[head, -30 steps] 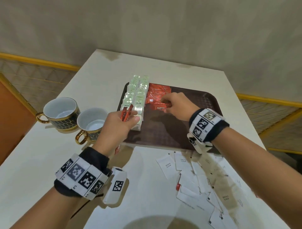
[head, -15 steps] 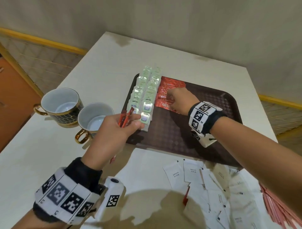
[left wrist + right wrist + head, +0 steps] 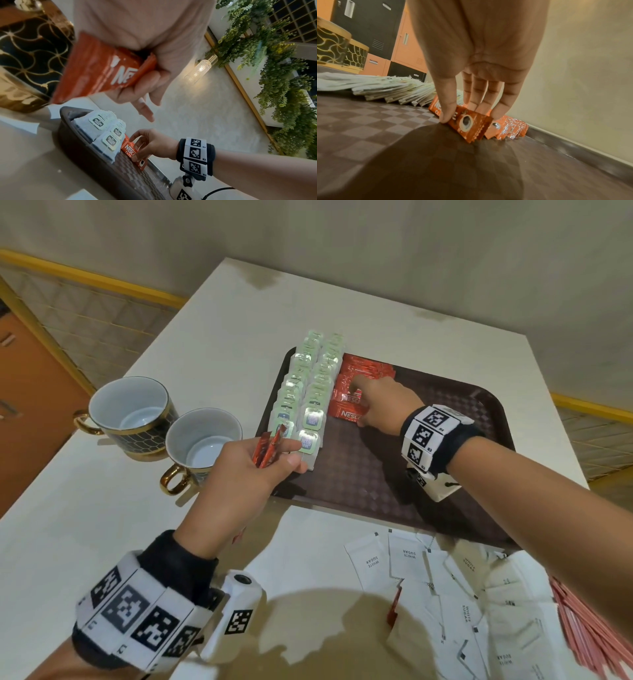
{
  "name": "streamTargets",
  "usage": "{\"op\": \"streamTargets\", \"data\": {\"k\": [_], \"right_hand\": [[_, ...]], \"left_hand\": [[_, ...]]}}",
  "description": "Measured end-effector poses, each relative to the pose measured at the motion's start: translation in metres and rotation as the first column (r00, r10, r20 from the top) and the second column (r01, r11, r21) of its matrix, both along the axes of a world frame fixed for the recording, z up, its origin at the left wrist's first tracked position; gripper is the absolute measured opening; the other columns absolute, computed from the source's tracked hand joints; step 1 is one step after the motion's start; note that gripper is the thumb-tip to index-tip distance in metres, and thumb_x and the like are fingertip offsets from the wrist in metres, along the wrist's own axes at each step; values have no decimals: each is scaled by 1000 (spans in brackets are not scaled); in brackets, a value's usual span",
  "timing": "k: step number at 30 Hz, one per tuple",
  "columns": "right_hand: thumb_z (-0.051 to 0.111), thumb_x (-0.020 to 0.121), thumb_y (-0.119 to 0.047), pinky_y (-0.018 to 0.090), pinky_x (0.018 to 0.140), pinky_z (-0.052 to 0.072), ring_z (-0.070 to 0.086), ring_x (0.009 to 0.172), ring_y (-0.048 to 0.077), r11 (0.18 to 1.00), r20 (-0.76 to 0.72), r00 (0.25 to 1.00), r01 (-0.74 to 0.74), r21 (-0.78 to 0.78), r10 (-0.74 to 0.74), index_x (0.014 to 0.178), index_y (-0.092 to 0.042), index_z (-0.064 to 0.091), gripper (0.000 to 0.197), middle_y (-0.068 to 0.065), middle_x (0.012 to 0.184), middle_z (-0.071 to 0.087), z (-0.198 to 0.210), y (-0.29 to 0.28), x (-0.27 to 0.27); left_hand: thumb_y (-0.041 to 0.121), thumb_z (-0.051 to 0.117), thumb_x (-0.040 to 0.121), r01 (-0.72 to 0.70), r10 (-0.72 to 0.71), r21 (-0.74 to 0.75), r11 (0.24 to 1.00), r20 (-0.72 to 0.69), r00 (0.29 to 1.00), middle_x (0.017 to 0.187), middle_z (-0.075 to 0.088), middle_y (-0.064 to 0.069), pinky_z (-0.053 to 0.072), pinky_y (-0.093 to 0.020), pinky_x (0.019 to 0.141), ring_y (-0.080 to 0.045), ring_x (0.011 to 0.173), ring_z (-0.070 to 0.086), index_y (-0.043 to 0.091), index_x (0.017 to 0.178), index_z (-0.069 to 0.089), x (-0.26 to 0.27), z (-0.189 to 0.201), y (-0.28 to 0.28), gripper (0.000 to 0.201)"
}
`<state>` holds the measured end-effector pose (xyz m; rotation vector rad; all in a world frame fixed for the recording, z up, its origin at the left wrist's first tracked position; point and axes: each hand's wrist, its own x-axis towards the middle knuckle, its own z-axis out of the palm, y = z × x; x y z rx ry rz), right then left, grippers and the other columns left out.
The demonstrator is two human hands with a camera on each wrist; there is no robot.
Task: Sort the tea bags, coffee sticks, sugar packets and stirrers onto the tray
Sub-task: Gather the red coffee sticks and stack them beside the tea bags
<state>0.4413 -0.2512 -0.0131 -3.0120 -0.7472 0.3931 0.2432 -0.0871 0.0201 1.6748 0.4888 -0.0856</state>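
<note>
Right hand [image 3: 476, 70] is down on the tray, thumb on the near face of the front coffee stick [image 3: 469, 124] and the other fingers behind it, so it's pinching that stick in place at the near end of the red row [image 3: 359, 385]. Can't tell if it's let go yet; thumb and fingertips look in contact. Left hand [image 3: 250, 470] hovers over the tray's near left corner with fingers curled around a small bunch of spare coffee sticks [image 3: 101, 73], held between thumb and fingers, ends poking up.

Going outward: the red row sits just beside two rows of tea bags [image 3: 308, 392] that run along the left edge of the tray [image 3: 479, 419]. The right half of the tray is bare checker pattern. On the desk, in front of the tray's near edge, there's a loose spread of white sugar packets [image 3: 411, 559], and the pink stirrers [image 3: 589, 635] lie at the desk's near right corner. One stray red stick [image 3: 394, 607] lies among the sugar. Two cups [image 3: 164, 426] stand left of the tray.

So I'd say tea's done and coffee is mid-way. Next move probably: pass a stick from the left bunch to the right hand and tuck it against the row, lined up so it doesn't slump. Sugar and stirrers come after.
</note>
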Motion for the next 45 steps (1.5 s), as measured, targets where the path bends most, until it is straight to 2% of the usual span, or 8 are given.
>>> {"op": "streamTargets", "data": {"k": [10,12,14,19,24,31,40,45], "right_hand": [[83,72,-21,40,90,45,51,112,30,998,14,1000,8,55,-9,120,-9,51,58,12,120,53,-2,0,9],[83,72,-20,38,90,43,50,113,30,998,8,1000,9,62,-10,120,-9,51,59,12,120,53,-3,0,10],[83,71,-20,39,91,43,50,113,30,997,8,1000,15,69,-16,120,-8,51,59,13,120,52,-4,-1,11],[84,70,-23,38,90,43,50,112,29,996,7,1000,29,84,-30,121,-8,52,62,13,121,52,-6,-2,11],[84,71,-21,31,80,38,52,106,28,995,10,1000,14,100,-16,113,-5,53,54,14,116,54,-6,-1,12],[75,77,-10,27,74,39,56,95,25,992,15,999,-42,117,41,96,-6,61,24,10,103,61,-6,1,9],[72,80,-7,28,75,38,54,98,24,989,50,998,-33,147,26,104,-7,61,26,10,106,59,-1,-3,4],[72,84,-15,26,74,43,54,89,16,878,68,991,67,474,-112,103,-10,62,22,3,100,59,31,-6,-25]], "left_hand": [[19,62,92,-7,7,-26,1000,28,1000,99,75,-3,41,-58,98,-2,87,47,17,105,71,-1,-3,0,16],[18,60,93,-4,5,-26,1000,38,999,95,75,-4,40,-56,97,-12,70,61,15,108,70,0,-3,0,18],[18,59,94,-5,6,-26,1000,43,999,92,75,-5,42,-56,97,-2,44,58,14,111,69,0,-5,1,20],[26,60,93,-7,9,-31,1000,60,998,83,74,0,39,-27,64,6,44,53,19,107,70,0,-14,6,19],[28,60,93,0,2,-30,1000,50,999,76,70,5,33,-21,51,2,43,49,21,109,70,2,-19,7,20],[27,57,96,29,-30,-134,991,-2,1000,65,63,12,37,-17,48,-2,47,47,22,121,63,2,-25,10,26],[7,53,96,30,-46,-363,931,-34,998,81,63,-2,43,-16,47,-7,56,49,13,123,59,2,-18,8,28],[-7,44,96,130,-159,-598,791,5,987,114,72,-7,58,-22,79,-13,97,70,5,127,54,7,-10,11,35]]}}
